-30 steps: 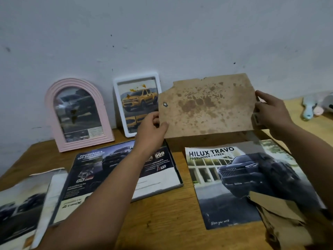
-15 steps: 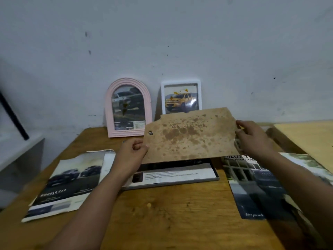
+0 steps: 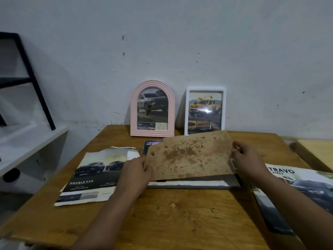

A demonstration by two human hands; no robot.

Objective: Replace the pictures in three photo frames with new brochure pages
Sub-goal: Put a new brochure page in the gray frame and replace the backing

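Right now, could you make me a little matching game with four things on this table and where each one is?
Things:
1. pink arched frame
2. white frame
3. stained backing board
4. Double Cab page

Places:
A. held at its ends by the left hand and right hand
B. lying flat on the table's left side
C. standing against the wall, left of the other frame
D. standing against the wall, its lower edge behind the board

Pairs: 1-C, 2-D, 3-A, 4-B

Both forearms are bare up to the frame's lower edge (no sleeves show), and the left hand (image 3: 134, 175) and right hand (image 3: 247, 160) wear no gloves, rings or watch.
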